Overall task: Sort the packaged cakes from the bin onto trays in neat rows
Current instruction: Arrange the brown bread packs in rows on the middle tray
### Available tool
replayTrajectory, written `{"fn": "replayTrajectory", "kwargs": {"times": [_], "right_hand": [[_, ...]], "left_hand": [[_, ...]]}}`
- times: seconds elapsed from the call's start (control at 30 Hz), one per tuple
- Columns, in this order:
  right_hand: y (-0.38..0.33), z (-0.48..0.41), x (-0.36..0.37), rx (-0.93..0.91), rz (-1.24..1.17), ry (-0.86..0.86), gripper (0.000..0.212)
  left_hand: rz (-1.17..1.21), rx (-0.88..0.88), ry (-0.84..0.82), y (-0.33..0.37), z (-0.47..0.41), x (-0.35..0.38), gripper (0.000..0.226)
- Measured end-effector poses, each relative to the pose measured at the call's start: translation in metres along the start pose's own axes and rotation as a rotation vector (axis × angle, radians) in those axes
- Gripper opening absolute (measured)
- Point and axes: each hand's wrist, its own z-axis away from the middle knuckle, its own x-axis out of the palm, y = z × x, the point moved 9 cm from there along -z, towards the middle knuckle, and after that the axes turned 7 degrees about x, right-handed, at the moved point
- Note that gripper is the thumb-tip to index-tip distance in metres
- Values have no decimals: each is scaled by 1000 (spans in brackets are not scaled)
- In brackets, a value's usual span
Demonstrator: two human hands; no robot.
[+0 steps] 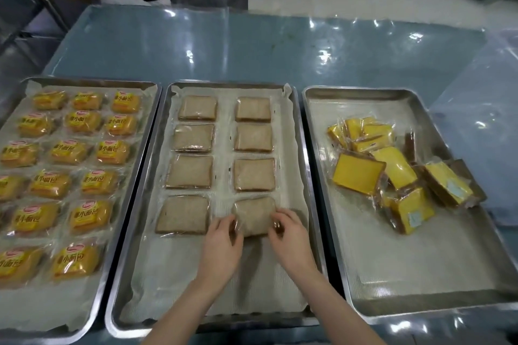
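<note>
Both hands pinch 1 wrapped brown cake by its side edges, left hand and right hand, setting it at the near end of the right column on the middle tray. The loose wrapper could slip or fold under, leaving this cake crooked beside its neighbour and breaking the row

three trays, eight brown cakes, two hands.
</note>
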Motion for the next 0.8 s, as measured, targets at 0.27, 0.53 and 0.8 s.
{"fn": "replayTrajectory", "kwargs": {"times": [0.27,0.53,0.8], "right_hand": [[7,-15,-46,-4,-94,22,31],[70,-58,-230,101,-61,427,27],[195,-119,-342,308,378,228,79]], "left_hand": [[-46,-10,129,20,-36,-7,24],[201,193,-68,165,-85,71,19],[216,328,-202,311,-144,216,26]]}}
